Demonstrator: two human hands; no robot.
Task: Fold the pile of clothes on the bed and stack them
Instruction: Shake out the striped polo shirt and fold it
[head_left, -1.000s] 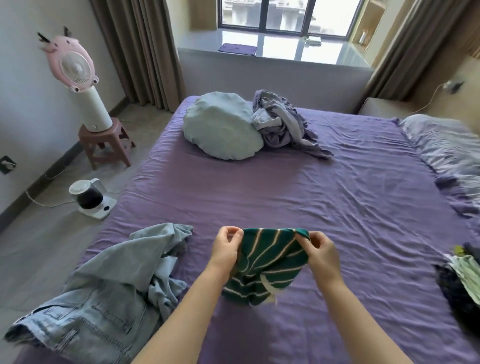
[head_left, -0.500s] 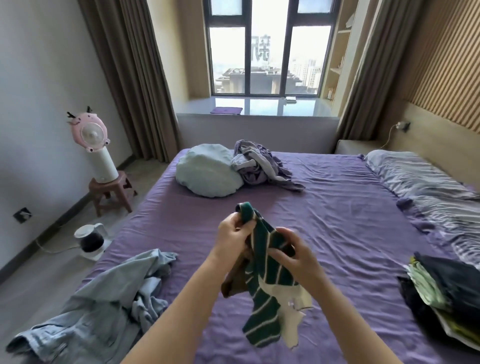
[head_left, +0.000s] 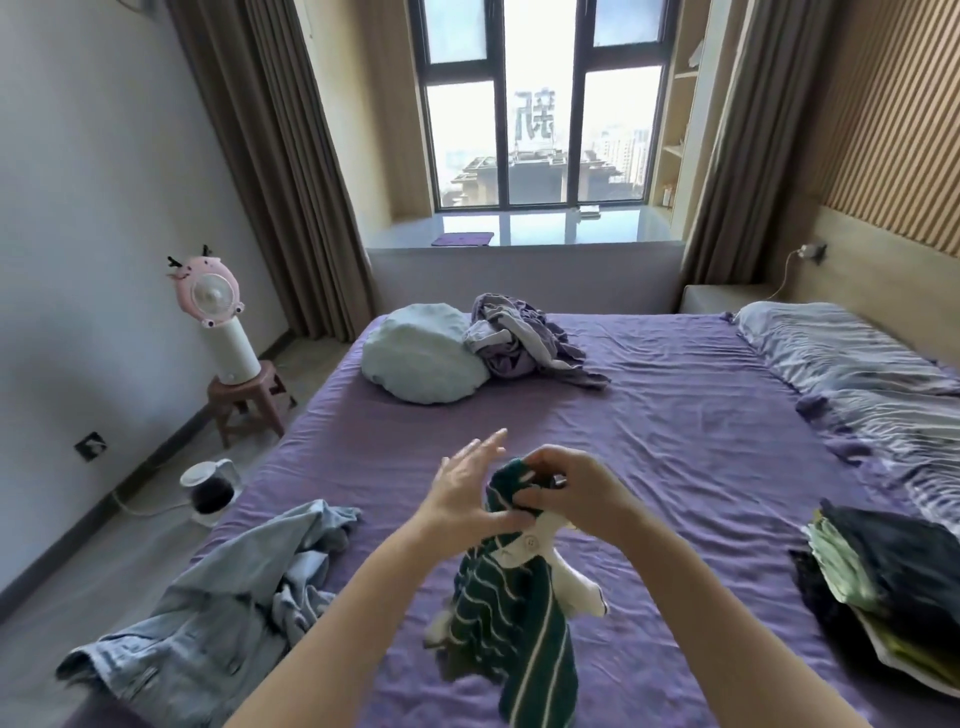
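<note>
Over the purple bed sheet (head_left: 675, 415) the person holds a green striped shirt (head_left: 511, 587) up in the air, clear of the mattress. The right hand (head_left: 569, 491) has its fingers curled tight round a bunched top edge of the shirt, just at the height of the wrists. From that pinch the fabric hangs straight down, twisted, its white collar with a button showing directly below the hand and the striped body trailing toward the near edge of the bed. The left hand (head_left: 467, 493) is beside it, touching the cloth only near the thumb and heel of the palm; its fingers are spread and nearly straight, pointing away toward the window, gripping nothing that I can see.

To the person's left a crumpled denim jacket (head_left: 208, 613) lies at the bed's near corner. On the right edge sits a stack of clothes (head_left: 893, 577), dark on top with pale green layers under it. Farther up the bed a pale round cushion (head_left: 423, 361) rests touching a heap of grey-purple clothes (head_left: 519, 343).
</note>
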